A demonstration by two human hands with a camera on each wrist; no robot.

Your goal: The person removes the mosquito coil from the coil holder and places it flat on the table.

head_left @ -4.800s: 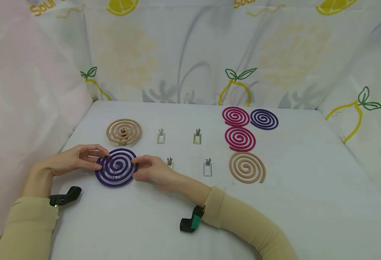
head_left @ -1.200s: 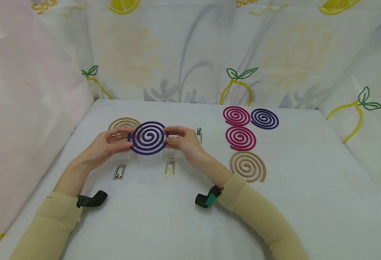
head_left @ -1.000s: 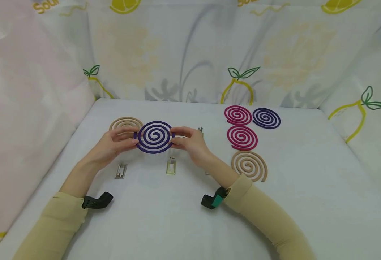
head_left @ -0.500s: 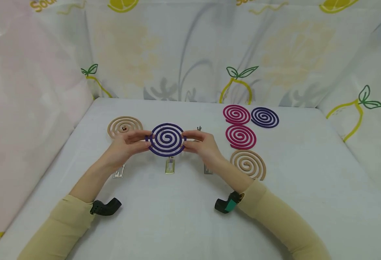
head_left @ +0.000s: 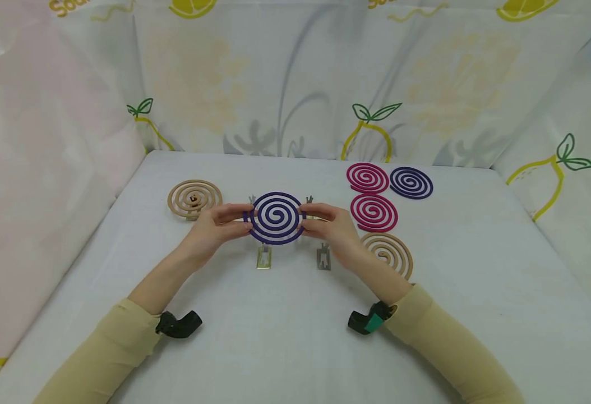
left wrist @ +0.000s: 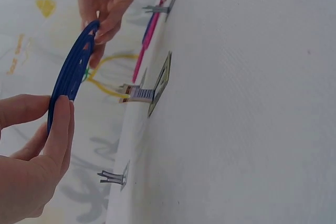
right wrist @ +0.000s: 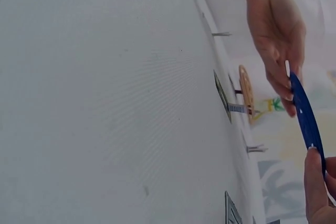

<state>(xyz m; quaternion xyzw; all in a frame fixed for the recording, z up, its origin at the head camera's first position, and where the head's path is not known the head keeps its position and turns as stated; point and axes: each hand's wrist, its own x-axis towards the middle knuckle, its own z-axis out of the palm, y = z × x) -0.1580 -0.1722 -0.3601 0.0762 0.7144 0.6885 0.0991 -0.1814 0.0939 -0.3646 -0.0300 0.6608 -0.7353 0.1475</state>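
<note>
Both hands hold a dark purple mosquito coil (head_left: pixel 277 217) in the air, one at each side. My left hand (head_left: pixel 208 233) pinches its left rim between thumb and fingers; my right hand (head_left: pixel 337 231) pinches the right rim. In the left wrist view the coil (left wrist: pixel 73 72) appears nearly edge-on, raised above the table. Below it in the head view stand a gold-coloured metal coil stand (head_left: pixel 264 258) and a grey metal coil stand (head_left: pixel 323 258), each with upright prongs. Two more stands behind are mostly hidden, only their prongs showing.
A tan coil (head_left: pixel 194 196) rests on a stand at the back left. To the right lie two pink coils (head_left: pixel 368 177), another purple coil (head_left: pixel 411 183) and a tan coil (head_left: pixel 388 253), partly behind the right forearm. A printed curtain rises behind the white table (head_left: pixel 275 348).
Both hands have lifted the purple coil from the front left and carried it rightward to mid-table. Over the last second it keeps shifting right, held throughout.
</note>
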